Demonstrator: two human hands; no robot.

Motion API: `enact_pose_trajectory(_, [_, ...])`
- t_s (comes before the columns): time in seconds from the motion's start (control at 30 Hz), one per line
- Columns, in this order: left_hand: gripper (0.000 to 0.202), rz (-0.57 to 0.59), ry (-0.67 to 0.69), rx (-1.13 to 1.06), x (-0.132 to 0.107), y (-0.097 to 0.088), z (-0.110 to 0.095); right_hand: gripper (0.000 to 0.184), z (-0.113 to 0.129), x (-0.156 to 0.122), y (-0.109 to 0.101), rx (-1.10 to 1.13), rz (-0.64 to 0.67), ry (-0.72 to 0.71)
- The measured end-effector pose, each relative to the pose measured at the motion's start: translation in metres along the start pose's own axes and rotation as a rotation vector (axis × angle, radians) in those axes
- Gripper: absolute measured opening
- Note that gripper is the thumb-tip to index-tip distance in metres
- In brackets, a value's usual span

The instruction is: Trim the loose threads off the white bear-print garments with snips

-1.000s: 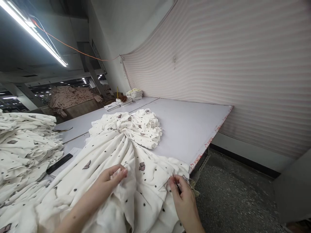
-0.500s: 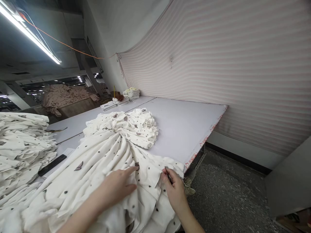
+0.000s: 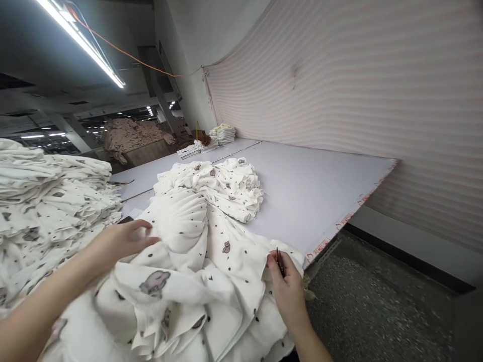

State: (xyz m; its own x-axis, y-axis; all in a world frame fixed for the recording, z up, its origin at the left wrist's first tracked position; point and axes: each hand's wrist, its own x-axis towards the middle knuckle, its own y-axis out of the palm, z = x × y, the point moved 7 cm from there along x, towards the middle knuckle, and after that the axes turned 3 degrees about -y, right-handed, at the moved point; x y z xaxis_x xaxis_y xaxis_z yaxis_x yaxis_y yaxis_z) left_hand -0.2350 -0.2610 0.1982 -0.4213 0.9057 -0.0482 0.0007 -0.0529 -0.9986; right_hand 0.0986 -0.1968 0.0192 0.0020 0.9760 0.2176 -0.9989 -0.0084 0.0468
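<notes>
A white garment point(image 3: 196, 261) with small dark dots and grey-brown animal prints lies bunched over the near edge of a pale grey table point(image 3: 302, 191). My left hand point(image 3: 121, 241) rests on its gathered folds at the left, fingers curled into the cloth. My right hand point(image 3: 287, 286) is closed at the garment's right edge, near the table corner. It pinches a small dark pointed tool point(image 3: 279, 261) that sticks up between the fingers.
A tall stack of the same printed white fabric point(image 3: 49, 201) stands at the left. Small piles of folded cloth point(image 3: 222, 133) sit at the table's far end by the striped pink wall point(image 3: 358, 90). Speckled grey floor point(image 3: 377, 311) lies to the right.
My left hand has moved left and back across the garment, pulling folds over so a large print now faces up. My right hand stays at the right edge with the tool.
</notes>
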Motion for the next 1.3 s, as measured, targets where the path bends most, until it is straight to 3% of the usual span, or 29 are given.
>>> enact_pose_trajectory(0.1, [0.047, -0.094, 0.264, 0.273, -0.008, 0.039, -0.033, 0.025, 0.005, -0.004, 0.014, 0.02, 0.091, -0.009])
enact_pose_trajectory(0.2, [0.063, -0.02, 0.598, 0.104, -0.029, 0.081, -0.081, 0.025, 0.015, -0.013, 0.028, 0.051, 0.185, -0.027])
enact_pose_trajectory(0.27, [0.065, -0.007, 0.645, -0.08, -0.039, 0.087, -0.103, 0.026, 0.02, -0.02, 0.034, 0.066, 0.243, -0.021])
enact_pose_trajectory(0.37, [0.06, 0.026, 0.608, -0.334, -0.047, 0.085, -0.129, 0.025, 0.022, -0.027, 0.04, 0.09, 0.326, -0.022])
enact_pose_trajectory(0.47, [0.026, 0.042, 0.651, -0.537, -0.053, 0.087, -0.15, 0.028, 0.017, -0.029, 0.039, 0.083, 0.336, -0.042])
enact_pose_trajectory(0.6, [0.017, -0.088, 0.646, -0.643, -0.049, 0.094, -0.149, 0.039, 0.01, -0.023, 0.03, -0.112, 0.242, -0.101])
enact_pose_trajectory(0.77, [0.021, -0.225, 0.712, -0.647, -0.055, 0.095, -0.137, 0.014, 0.031, -0.014, 0.032, -0.235, 0.256, -0.31])
enact_pose_trajectory(0.87, [0.024, -0.352, 0.747, -0.679, -0.062, 0.09, -0.13, 0.012, 0.038, -0.01, 0.025, -0.263, 0.206, -0.338])
enact_pose_trajectory(0.93, [0.024, -0.397, 0.777, -0.691, -0.067, 0.089, -0.128, 0.012, 0.037, -0.011, 0.023, -0.316, 0.248, -0.316])
enact_pose_trajectory(1.07, [0.024, -0.387, 0.832, -0.682, -0.07, 0.09, -0.13, 0.023, 0.038, -0.021, 0.027, -0.332, 0.364, -0.313])
enact_pose_trajectory(1.2, [0.024, -0.375, 0.859, -0.701, -0.07, 0.085, -0.136, 0.034, 0.052, -0.032, 0.033, -0.407, 0.344, -0.476])
enact_pose_trajectory(1.3, [0.023, -0.316, 0.802, -0.744, -0.067, 0.085, -0.139, 0.035, 0.062, -0.036, 0.038, -0.508, 0.295, -0.608])
